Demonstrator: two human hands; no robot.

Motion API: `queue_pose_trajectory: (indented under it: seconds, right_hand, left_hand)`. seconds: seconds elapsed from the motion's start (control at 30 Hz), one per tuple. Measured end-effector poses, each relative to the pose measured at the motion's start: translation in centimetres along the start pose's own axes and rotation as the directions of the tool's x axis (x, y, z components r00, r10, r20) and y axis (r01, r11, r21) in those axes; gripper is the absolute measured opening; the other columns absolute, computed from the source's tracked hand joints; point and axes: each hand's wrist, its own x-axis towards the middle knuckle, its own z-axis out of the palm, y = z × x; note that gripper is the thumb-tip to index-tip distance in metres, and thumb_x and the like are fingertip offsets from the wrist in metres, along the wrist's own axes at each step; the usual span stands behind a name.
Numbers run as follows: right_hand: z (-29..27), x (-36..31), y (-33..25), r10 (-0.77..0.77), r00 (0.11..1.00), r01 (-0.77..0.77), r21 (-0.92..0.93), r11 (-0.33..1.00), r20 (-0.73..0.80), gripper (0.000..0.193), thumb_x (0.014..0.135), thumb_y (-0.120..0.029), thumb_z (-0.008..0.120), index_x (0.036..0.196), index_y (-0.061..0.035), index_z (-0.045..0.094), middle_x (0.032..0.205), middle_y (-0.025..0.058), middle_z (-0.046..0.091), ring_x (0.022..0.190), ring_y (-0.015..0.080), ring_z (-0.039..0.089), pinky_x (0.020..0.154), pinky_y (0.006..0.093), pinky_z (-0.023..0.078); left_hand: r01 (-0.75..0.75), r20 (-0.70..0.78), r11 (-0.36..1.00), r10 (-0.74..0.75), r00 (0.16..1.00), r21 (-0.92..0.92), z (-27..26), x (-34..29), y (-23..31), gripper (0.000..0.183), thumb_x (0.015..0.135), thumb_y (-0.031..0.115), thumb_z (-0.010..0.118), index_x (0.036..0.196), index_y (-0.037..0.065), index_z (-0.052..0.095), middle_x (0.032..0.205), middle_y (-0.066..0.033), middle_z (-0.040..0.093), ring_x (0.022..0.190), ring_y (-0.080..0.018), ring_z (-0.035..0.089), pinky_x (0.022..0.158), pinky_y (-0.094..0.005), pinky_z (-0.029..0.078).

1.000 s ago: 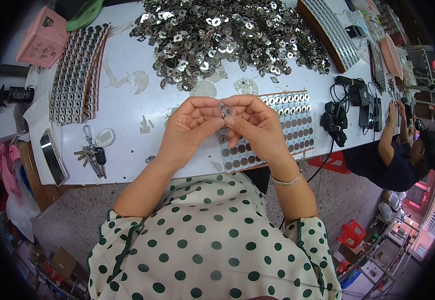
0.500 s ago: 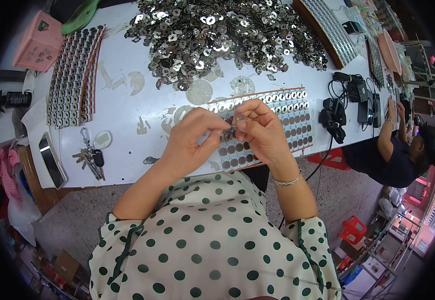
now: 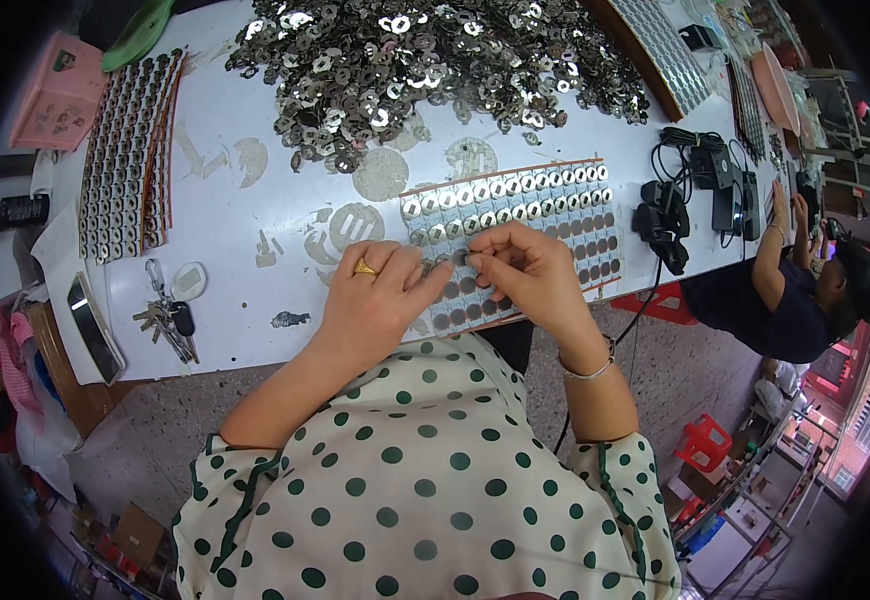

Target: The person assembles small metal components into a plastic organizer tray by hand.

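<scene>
A flat panel (image 3: 573, 228) with rows of round spots lies at the table's near edge. Shiny metal pieces with centre holes sit on its two far rows; dark discs show on the nearer rows. Over its left part, my left hand (image 3: 370, 300), wearing a gold ring, bends its fingers down, thumb and fingertips at the panel. Close beside it, my right hand (image 3: 535, 275) pinches with thumb and forefinger over a spot at the end of the metal-covered rows. Whatever lies between the fingertips of either hand is too small or hidden to make out.
A large heap of loose metal pieces (image 3: 425, 70) covers the far middle. Stacked filled panels (image 3: 125, 160), keys (image 3: 170, 318) and a phone (image 3: 95, 325) lie left. Black cables and adapters (image 3: 665, 225) sit right, near another person (image 3: 785, 290).
My hands have come down from above the panel onto it and moved slightly apart. The left hand has turned palm down. The whole view has shifted a little.
</scene>
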Motion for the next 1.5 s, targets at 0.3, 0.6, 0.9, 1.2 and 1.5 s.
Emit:
queue_pose_trajectory:
  seconds: [0.3, 0.6, 0.9, 1.2, 1.5]
  right_hand:
    - [1.4, 0.1, -0.4, -0.268, 0.963, 0.247, -0.332, 0.91, -0.018, 0.017, 0.083, -0.002, 0.08, 0.099, -0.0021, 0.072, 0.082, 0.0021, 0.066, 0.065, 0.0061, 0.055, 0.057, 0.0231, 0.044]
    - [1.2, -0.2, 0.2, -0.385, 0.922, 0.327, -0.441, 0.836, -0.045, 0.02, 0.079, -0.002, 0.083, 0.095, -0.0022, 0.069, 0.086, 0.0038, 0.06, 0.064, 0.0103, 0.055, 0.057, 0.0254, 0.046]
    - [1.1, -0.3, -0.1, -0.426, 0.904, 0.378, -0.532, 0.758, 0.036, 0.019, 0.084, -0.008, 0.079, 0.098, -0.0034, 0.067, 0.09, 0.0077, 0.061, 0.065, 0.0197, 0.063, 0.058, 0.0324, 0.051]
    - [2.2, -1.4, -2.5, -0.213, 0.976, 0.184, 0.328, 0.927, 0.054, 0.027, 0.093, -0.004, 0.074, 0.119, -0.0007, 0.07, 0.099, 0.002, 0.066, 0.081, 0.0079, 0.061, 0.068, 0.0234, 0.055]
    - [0.0, -1.0, -1.4, -0.098, 0.993, 0.107, 0.143, 0.984, -0.068, 0.019, 0.091, -0.001, 0.074, 0.11, -0.0002, 0.072, 0.094, 0.0031, 0.072, 0.081, 0.0069, 0.065, 0.068, 0.0224, 0.056]
  left_hand:
    - [0.004, -0.032, 0.999, -0.003, 0.999, 0.032, 0.3, -0.2, 0.3, 0.038, 0.077, 0.004, 0.068, 0.112, 0.018, 0.076, 0.093, -0.0006, 0.056, 0.091, -0.0201, 0.057, 0.087, -0.0393, 0.042]
    - [0.004, -0.015, 0.999, -0.003, 1.0, 0.036, 0.4, -0.3, 0.2, 0.03, 0.081, 0.009, 0.07, 0.11, 0.014, 0.074, 0.1, -0.001, 0.058, 0.098, -0.0199, 0.056, 0.094, -0.0408, 0.041]
    - [0.001, -0.057, 1.0, 0.001, 0.998, 0.031, -0.1, 0.0, 0.3, 0.034, 0.078, 0.003, 0.071, 0.11, 0.014, 0.074, 0.097, -0.0019, 0.059, 0.093, -0.0227, 0.057, 0.092, -0.0411, 0.042]
    - [0.189, 0.136, 0.078, -0.438, 0.888, -0.979, 0.2, 0.2, 1.4, 0.043, 0.098, -0.005, 0.062, 0.135, 0.004, 0.041, 0.11, -0.0069, 0.063, 0.101, -0.0113, 0.058, 0.094, -0.0287, 0.047]
    - [0.114, -0.048, 0.884, -0.152, 0.987, -0.453, 0.1, 0.8, 1.0, 0.035, 0.089, 0.001, 0.071, 0.121, 0.002, 0.058, 0.117, -0.0112, 0.064, 0.111, -0.0233, 0.061, 0.096, -0.0375, 0.048]
